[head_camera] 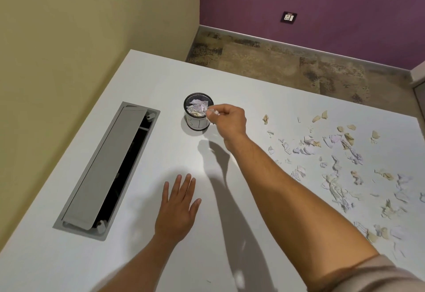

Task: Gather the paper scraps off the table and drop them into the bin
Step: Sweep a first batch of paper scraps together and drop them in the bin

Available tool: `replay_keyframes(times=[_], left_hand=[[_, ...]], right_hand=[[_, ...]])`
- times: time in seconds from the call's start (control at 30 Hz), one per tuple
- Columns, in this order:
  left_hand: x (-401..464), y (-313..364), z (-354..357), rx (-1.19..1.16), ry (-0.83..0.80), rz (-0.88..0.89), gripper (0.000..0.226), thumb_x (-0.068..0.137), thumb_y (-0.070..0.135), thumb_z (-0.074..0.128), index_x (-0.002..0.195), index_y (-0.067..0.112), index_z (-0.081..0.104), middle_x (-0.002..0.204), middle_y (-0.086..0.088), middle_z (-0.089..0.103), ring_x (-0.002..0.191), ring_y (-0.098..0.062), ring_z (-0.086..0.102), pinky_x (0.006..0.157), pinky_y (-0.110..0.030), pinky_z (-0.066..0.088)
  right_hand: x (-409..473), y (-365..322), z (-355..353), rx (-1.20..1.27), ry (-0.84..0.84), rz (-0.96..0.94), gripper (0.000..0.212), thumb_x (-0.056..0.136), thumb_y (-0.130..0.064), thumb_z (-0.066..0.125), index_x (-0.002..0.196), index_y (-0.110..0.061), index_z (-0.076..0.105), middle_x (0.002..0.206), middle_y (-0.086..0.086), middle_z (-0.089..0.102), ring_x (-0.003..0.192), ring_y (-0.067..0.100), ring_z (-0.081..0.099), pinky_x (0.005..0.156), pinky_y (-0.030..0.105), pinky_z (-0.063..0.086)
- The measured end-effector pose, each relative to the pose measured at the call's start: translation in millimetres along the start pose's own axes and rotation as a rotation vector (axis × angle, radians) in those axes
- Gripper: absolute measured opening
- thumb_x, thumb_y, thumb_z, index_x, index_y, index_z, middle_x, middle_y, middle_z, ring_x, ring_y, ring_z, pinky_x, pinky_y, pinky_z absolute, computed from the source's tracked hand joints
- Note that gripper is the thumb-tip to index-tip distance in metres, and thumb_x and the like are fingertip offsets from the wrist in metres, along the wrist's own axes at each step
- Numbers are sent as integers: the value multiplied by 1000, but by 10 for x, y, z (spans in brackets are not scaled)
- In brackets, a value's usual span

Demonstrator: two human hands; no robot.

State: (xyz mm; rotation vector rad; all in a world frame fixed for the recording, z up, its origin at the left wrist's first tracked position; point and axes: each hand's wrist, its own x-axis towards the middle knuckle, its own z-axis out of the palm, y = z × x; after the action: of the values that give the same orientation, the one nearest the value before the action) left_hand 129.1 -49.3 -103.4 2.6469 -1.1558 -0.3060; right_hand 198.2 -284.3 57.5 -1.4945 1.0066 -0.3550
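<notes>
A small black mesh bin (192, 124) stands on the white table (241, 89), filled near its rim with crumpled paper. My right hand (230, 119) reaches over the bin's right edge, its fingertips pinched on a small white paper scrap (213, 112). My left hand (178, 208) lies flat on the table nearer to me, fingers spread, holding nothing. Several torn paper scraps (345, 172), white and beige, lie scattered over the right part of the table.
A grey cable hatch (108, 172) with its lid partly open is set into the table at the left. A yellow wall runs along the table's left side. Beyond the far table edge are carpet floor and a purple wall with a socket (288, 17).
</notes>
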Motion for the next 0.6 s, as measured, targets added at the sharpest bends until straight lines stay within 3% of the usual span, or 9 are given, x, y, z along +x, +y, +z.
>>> replay_keyframes(times=[0.23, 0.33, 0.47, 0.6], left_hand=[[3, -17, 58, -10, 16, 3, 62, 103, 48, 27, 156, 21, 10, 164, 6, 7, 152, -20, 5, 121, -52, 10], [2, -9, 55, -5, 6, 1, 62, 103, 48, 27, 156, 21, 10, 164, 6, 7, 152, -19, 4, 121, -51, 10], [4, -11, 50, 1, 10, 1, 62, 103, 47, 28, 156, 20, 12, 164, 5, 9, 152, -20, 5, 121, -51, 10], [-1, -13, 49, 12, 14, 3, 62, 103, 47, 28, 156, 20, 12, 164, 5, 10, 152, -20, 5, 121, -51, 10]], right_hand=[[379, -138, 177, -96, -2, -64, 10, 78, -16, 78, 77, -24, 74, 70, -10, 66, 72, 11, 62, 73, 25, 52], [456, -157, 248, -123, -82, -84, 16, 83, -16, 74, 99, -18, 74, 97, 0, 73, 94, 17, 68, 91, 34, 55], [478, -178, 280, -200, -115, -121, 31, 94, -13, 58, 124, -15, 65, 125, 1, 66, 118, 18, 59, 104, 37, 46], [439, -105, 200, -156, -49, -122, 39, 90, 1, 44, 117, -14, 68, 119, 2, 68, 114, 20, 61, 99, 41, 51]])
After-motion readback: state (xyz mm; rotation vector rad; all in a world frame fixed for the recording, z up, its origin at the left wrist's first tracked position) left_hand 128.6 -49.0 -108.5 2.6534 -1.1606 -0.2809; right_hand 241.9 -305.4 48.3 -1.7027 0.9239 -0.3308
